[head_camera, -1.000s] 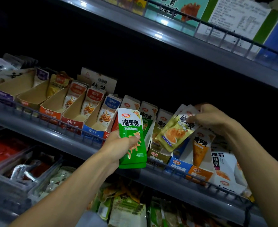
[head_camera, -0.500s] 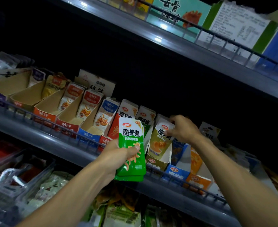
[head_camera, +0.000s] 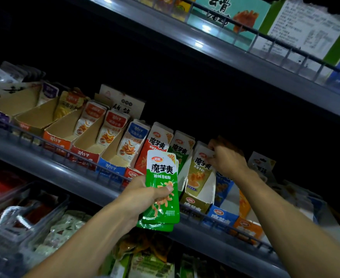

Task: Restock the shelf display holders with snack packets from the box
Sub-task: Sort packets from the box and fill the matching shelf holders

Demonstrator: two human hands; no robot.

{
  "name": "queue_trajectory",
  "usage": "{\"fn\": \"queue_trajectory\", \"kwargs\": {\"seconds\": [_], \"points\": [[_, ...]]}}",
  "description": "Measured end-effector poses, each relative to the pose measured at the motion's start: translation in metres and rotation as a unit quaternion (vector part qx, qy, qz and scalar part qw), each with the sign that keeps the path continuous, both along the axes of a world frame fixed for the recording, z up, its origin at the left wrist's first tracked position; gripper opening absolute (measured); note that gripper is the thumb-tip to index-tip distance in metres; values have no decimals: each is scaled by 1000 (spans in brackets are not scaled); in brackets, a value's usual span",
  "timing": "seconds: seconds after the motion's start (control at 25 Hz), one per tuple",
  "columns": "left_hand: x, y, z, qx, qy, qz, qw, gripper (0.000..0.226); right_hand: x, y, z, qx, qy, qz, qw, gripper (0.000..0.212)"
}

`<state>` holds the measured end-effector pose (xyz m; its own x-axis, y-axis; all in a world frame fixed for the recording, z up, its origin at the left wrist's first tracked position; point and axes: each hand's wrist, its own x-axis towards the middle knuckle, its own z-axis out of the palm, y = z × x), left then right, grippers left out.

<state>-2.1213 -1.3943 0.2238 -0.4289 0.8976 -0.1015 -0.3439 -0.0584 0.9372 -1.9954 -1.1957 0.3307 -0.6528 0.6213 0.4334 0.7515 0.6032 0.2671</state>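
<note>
My left hand (head_camera: 145,194) grips a small stack of green snack packets (head_camera: 162,189) upright in front of the middle shelf. My right hand (head_camera: 225,159) reaches into the olive-yellow display holder (head_camera: 197,201) and pinches the top edge of the olive packets (head_camera: 200,173) standing in it. Just left of it stand a green holder's packets (head_camera: 182,147) and a red holder's packets (head_camera: 158,137). No supply box is in view.
A row of cardboard display holders (head_camera: 84,155) lines the middle shelf behind a wire rail (head_camera: 50,145); several at the left hold few packets. Blue and orange holders (head_camera: 223,217) sit to the right. The upper shelf (head_camera: 245,55) overhangs. Clear bins (head_camera: 24,213) fill the shelf below.
My right hand carried olive packets leftward from above the orange holders into the olive holder and now stays at their top edge. My left hand keeps the green stack nearly still.
</note>
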Motion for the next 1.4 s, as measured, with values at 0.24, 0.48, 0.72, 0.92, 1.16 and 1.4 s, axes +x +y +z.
{"fn": "queue_trajectory", "kwargs": {"seconds": [0.24,0.48,0.72,0.92,1.16,1.4], "points": [[4,-4,5,3,25,-15,1000,24,4,2,-1,7,63,5,998,54],[10,-8,14,21,84,-29,996,34,-7,-71,-1,-377,103,218,894,56],[8,-16,16,32,80,-50,995,49,3,-68,5,-475,179,207,836,34],[5,-24,21,25,85,-145,986,51,8,-70,3,-512,128,221,820,27],[-2,-14,8,8,35,42,998,24,16,-60,9,-454,222,223,833,34],[4,-16,18,67,-15,-23,997,21,26,-50,15,-494,209,205,819,46]]}}
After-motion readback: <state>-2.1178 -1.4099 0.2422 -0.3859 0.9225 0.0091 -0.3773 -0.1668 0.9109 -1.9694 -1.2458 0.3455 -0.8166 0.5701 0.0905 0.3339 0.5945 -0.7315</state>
